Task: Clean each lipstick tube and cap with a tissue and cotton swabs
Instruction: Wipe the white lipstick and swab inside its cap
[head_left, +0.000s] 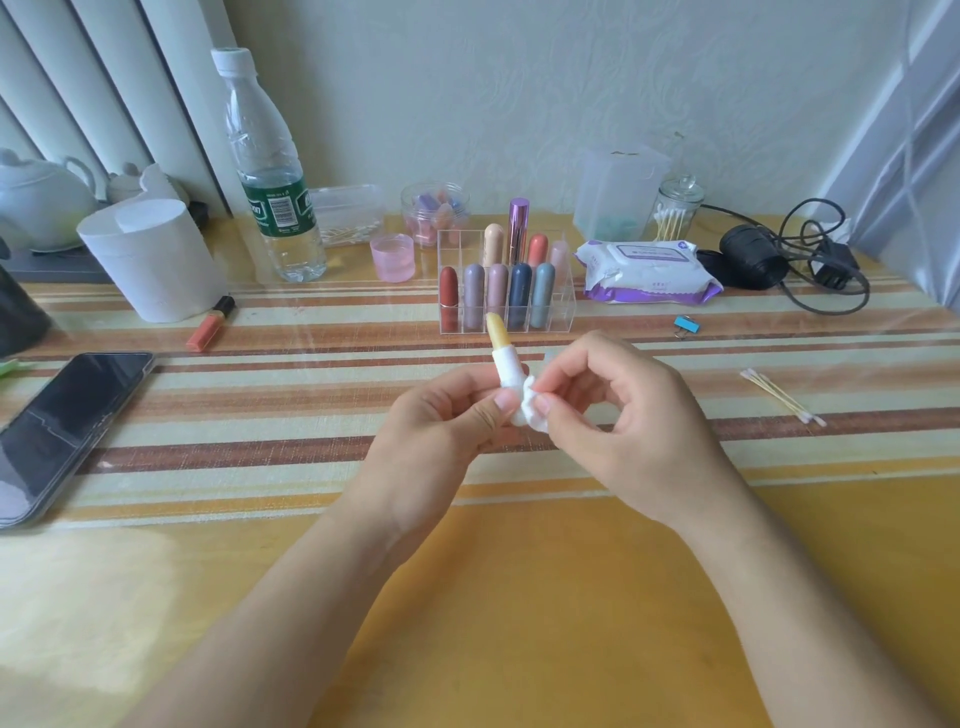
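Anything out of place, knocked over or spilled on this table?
Nothing spilled or broken. An orange tube with a black cap lies on its side beside the tissue roll, outside the clear organizer where the lipsticks stand upright. A few cotton swabs lie loose at the far right.

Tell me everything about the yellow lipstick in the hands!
The lipstick is uncapped: a pale yellow, rounded stick rising from a white, plastic-looking tube. It points up and away, leaning slightly left, above the striped table. The left hand grips its lower end, and the right hand pinches a crumpled white tissue against its base.
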